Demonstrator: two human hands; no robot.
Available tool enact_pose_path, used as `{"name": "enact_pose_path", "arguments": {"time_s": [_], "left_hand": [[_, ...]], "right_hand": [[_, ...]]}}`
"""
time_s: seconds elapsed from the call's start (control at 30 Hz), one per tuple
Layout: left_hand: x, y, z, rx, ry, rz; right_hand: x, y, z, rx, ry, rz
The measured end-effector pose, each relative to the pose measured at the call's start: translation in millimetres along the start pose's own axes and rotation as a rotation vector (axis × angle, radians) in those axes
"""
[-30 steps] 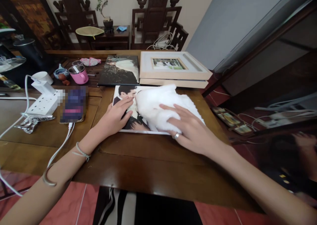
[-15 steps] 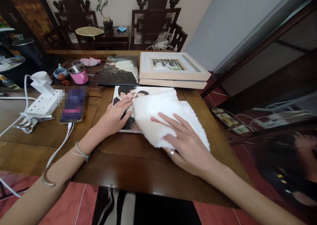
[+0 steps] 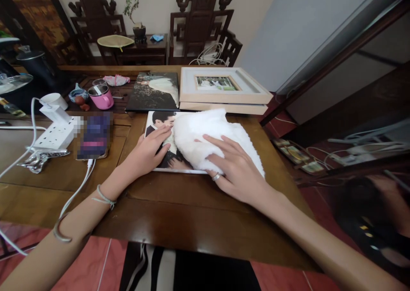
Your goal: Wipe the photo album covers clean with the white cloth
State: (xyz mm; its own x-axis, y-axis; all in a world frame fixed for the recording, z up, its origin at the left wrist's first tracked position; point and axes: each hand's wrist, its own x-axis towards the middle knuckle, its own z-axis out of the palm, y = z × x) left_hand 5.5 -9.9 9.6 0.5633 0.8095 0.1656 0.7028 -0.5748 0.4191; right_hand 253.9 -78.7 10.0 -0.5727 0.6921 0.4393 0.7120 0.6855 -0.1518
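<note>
"Fingers of the right hand (image 3: 241, 173) — how do they look on your feed?"

"Spread, I'd say, lying over the white cloth (image 3: 195, 130). Whether thumb and fingers pinch its near edge, I can't tell from my end."

"And the left hand (image 3: 150, 150)?"

"I see it resting on the left part of the photo panel (image 3: 160, 119), fingers straight and close together, thumb apart, gripping nothing."

"Where's the panel?"

"Flat on the wooden table (image 3: 179, 222) — between the hands, with the cloth covering most of its right part. Just past its far edge I have a dark photo print (image 3: 141, 95) and, right of that, stacked pale frames (image 3: 190, 86)."
</note>
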Motion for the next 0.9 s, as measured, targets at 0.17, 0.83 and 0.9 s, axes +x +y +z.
{"name": "enact_pose_path", "arguments": {"time_s": [0.17, 0.83, 0.9], "left_hand": [[0, -4, 1.7, -0.038, 0.019, 0.065], [-1, 4, -0.2, 0.037, 0.005, -0.022], [0, 4, 0.7, 0.027, 0.001, -0.018]], "right_hand": [[-13, -40, -6, 0.076, -0.072, -0.109], [-1, 0, -1, -0.033, -0.036, 0.077], [-9, -17, -6, 0.018, -0.073, 0.006]]}}
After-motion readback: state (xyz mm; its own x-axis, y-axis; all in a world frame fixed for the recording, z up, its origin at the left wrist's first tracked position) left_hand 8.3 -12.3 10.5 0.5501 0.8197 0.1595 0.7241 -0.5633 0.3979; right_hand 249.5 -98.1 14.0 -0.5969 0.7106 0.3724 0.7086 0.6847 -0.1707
